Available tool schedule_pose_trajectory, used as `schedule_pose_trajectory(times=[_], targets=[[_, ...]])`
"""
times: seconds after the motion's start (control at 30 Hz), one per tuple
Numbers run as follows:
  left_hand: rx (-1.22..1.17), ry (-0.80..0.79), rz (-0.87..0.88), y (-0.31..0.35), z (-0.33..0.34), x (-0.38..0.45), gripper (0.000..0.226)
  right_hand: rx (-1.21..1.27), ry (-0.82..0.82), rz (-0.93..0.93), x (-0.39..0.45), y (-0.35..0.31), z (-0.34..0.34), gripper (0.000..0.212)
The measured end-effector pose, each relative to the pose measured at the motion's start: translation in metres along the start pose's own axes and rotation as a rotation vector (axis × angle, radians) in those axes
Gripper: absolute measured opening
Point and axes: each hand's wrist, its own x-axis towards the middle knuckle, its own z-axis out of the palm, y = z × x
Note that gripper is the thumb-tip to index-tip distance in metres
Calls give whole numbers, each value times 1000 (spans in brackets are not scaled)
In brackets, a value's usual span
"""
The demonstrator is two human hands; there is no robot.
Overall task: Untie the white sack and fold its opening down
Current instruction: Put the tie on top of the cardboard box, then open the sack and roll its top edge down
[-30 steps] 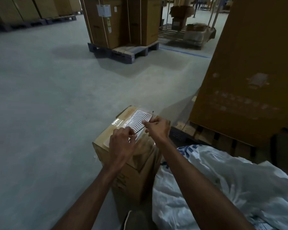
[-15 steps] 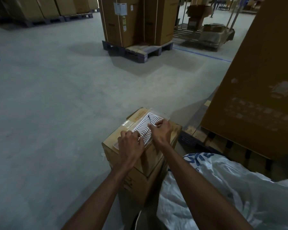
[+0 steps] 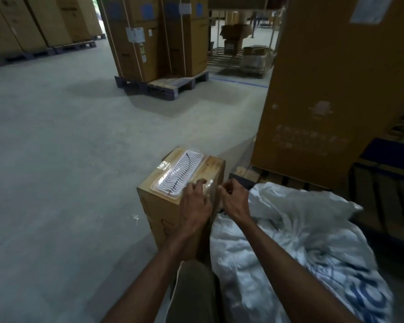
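The white sack (image 3: pixel 289 231) with blue print lies crumpled at the lower right, and I cannot make out its opening. To its left stands a small cardboard box (image 3: pixel 156 206). On top of it lies a clear tray (image 3: pixel 195 159) with a wavy pattern, and a thin black tie (image 3: pixel 181 177) lies loose along the tray. My left hand (image 3: pixel 196 201) rests with relaxed fingers on the box's near right corner. My right hand (image 3: pixel 233 199) hovers between the box and the sack, its fingers curled with nothing visible in them.
A tall cardboard carton (image 3: pixel 324 101) on a wooden pallet rises just behind the sack. More strapped cartons (image 3: pixel 149 43) stand on a pallet further back, with others along the left wall. Grey concrete floor (image 3: pixel 56 159) spreads to the left, with a small scrap (image 3: pixel 135 217) beside the box.
Both hands held the black tie over the tray before. Now it lies loose on the tray, and both hands have drawn back toward the box's near right corner and the sack.
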Motion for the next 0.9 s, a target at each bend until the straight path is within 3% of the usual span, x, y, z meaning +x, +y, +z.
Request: schedule_pose_trajectory(times=[0.3, 0.47, 0.73, 0.9], targets=[[-23, -288, 182, 45, 44, -135, 42, -177, 184, -42, -151, 65, -104, 8], [39, -424, 263, 63, 75, -182, 39, -314, 207, -12, -202, 111, -149, 6], [38, -520, 303, 73, 124, -164, 40, -410, 231, 101, -187, 171, -183, 11], [-82, -480, 341, 71, 170, -131, 53, -398, 225, 136, -144, 225, -175, 18]])
